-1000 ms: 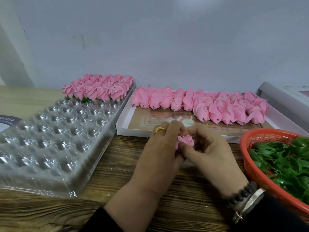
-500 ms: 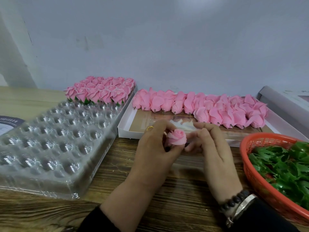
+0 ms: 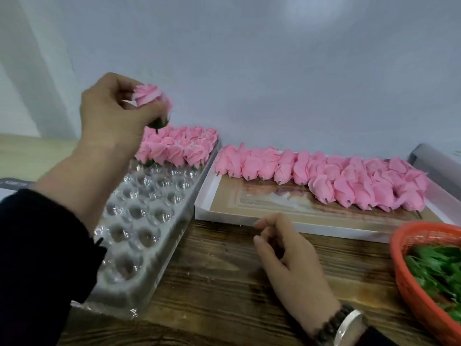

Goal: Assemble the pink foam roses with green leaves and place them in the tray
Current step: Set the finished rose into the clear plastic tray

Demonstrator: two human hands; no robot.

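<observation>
The left hand (image 3: 112, 113) is up in the air over the far end of the clear plastic tray (image 3: 149, 221), with an assembled pink rose (image 3: 149, 96) pinched between thumb and fingertips. The bloom sticks out past the fingers toward two o'clock, the thumb crosses below it, and the green leaf base (image 3: 159, 123) with its short stem tip pokes out under the thumb toward six o'clock. The rose hangs clear above the tray, touching nothing but the hand.

Just below it, at the tray's twelve o'clock end, finished roses (image 3: 179, 148) stand packed together in the cups. The nearer cups are bare, and the dark sleeve (image 3: 37, 245) crosses the tray's nine o'clock side, hiding part of it.

The right hand (image 3: 291, 265) rests on the wooden table (image 3: 219, 283) at about five o'clock from the tray, fingers loosely curled, nothing in them; its fingertips sit just beside the near edge of the shallow white box (image 3: 249, 218). Along that box's far side lies a row of pink rose heads (image 3: 324, 176) on their sides, without leaves. At four o'clock an orange basket (image 3: 409, 283) holds green leaves (image 3: 439, 265). On the right wrist are a dark bead bracelet (image 3: 329, 325) and a silver bangle (image 3: 351, 328).
</observation>
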